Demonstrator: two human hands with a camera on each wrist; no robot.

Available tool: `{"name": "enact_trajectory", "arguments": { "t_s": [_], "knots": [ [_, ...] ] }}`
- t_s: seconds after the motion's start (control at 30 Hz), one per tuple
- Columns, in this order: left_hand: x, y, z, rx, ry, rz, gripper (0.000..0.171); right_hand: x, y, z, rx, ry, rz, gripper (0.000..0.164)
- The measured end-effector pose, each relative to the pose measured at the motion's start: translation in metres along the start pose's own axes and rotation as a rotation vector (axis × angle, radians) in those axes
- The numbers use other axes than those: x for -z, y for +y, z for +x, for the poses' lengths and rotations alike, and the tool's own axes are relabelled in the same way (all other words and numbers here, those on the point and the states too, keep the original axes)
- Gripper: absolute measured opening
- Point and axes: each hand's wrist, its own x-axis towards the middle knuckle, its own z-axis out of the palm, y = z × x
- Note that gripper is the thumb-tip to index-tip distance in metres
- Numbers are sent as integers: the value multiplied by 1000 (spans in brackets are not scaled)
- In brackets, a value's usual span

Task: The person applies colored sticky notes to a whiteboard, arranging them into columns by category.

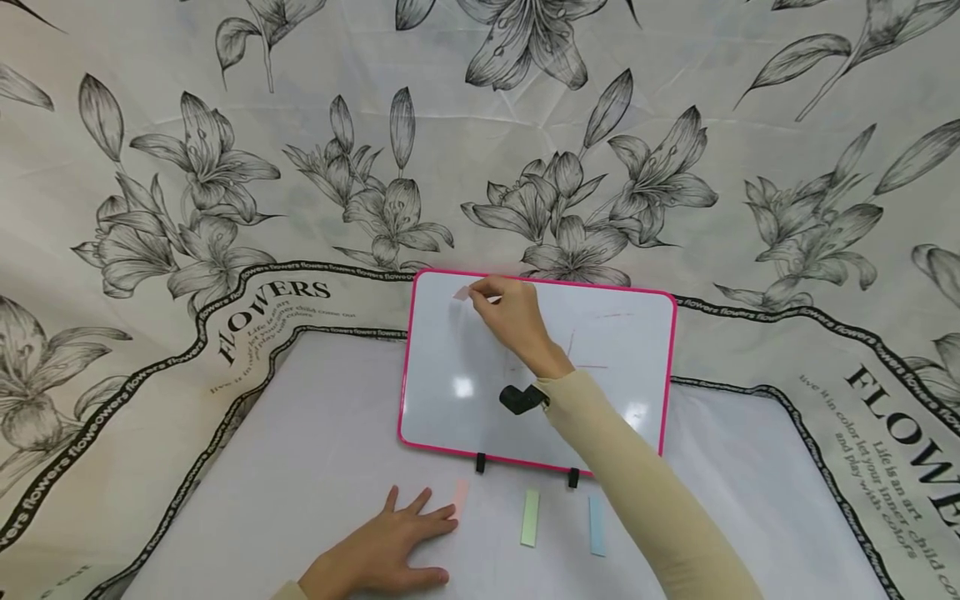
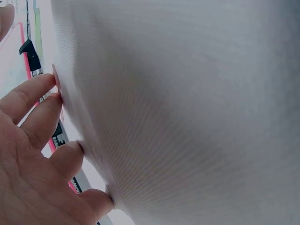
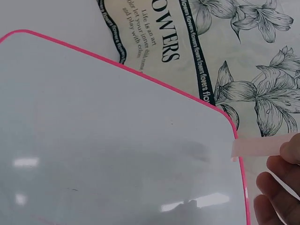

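Near the upper left corner of a pink-framed whiteboard (image 1: 450,421), my right hand (image 1: 513,321) pinches a pink sticky note strip (image 1: 461,293) between thumb and fingertips. In the right wrist view the strip (image 3: 258,146) reaches across the board's pink edge, its free end over the white surface. My left hand (image 1: 397,537) rests on the white cloth with fingers spread, fingertips touching a pink pad of sticky strips (image 1: 461,493). That pad (image 2: 56,77) shows edge-on at two fingertips in the left wrist view.
A green strip pad (image 1: 530,517) and a blue strip pad (image 1: 597,525) lie to the right of the pink one. Two black feet (image 1: 481,462) support the board's lower edge. Faint red lines (image 1: 588,366) mark the board. Behind it hangs a flower-printed cloth (image 1: 360,50).
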Motion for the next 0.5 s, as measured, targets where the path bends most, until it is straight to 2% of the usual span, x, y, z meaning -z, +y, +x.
{"name": "enact_trajectory", "arguments": {
  "t_s": [0.23, 0.5],
  "knots": [
    [3, 1, 2, 30, -27, -13, 69, -5, -2, 9, 55, 33, -81, 15],
    [0, -1, 5, 36, -29, -21, 68, -20, 5, 6, 55, 34, -170, 14]
  ]
}}
